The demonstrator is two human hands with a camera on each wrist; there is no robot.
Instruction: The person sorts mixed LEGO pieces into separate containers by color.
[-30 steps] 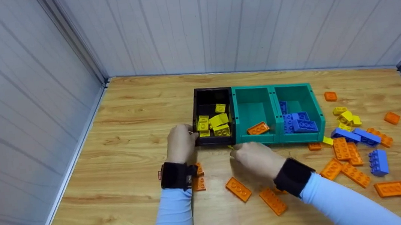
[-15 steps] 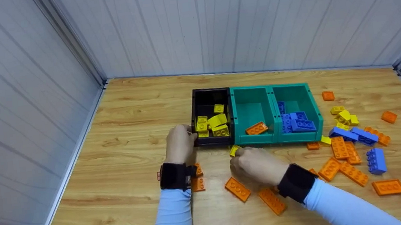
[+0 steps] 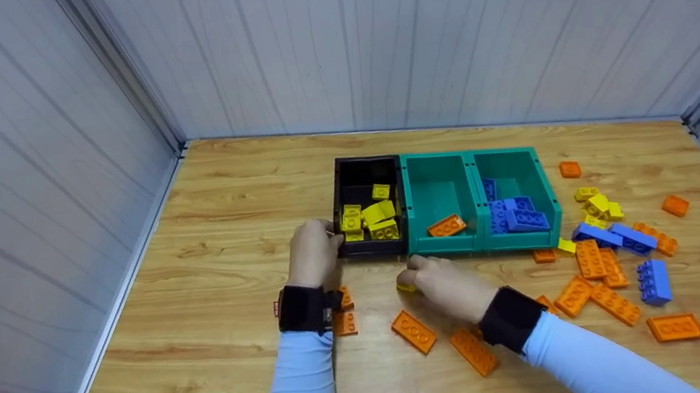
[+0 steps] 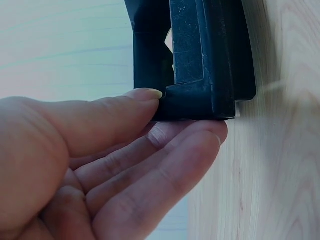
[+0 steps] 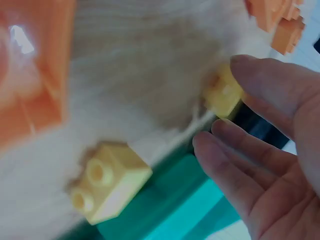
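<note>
Since the earlier frame, our right hand (image 3: 442,283) has drawn the yellow brick (image 5: 222,95) slightly nearer. At left, our left hand (image 3: 314,253) pinches the black bin (image 3: 374,250) by its near left corner in its fingers (image 4: 165,175), probably bracing it against sliding. Just near its right corner, we pinch the yellow brick between thumb and fingertip, a grip suiting so small a piece. Farther right, green bins (image 3: 448,244) keep orange and blue apart.
</note>
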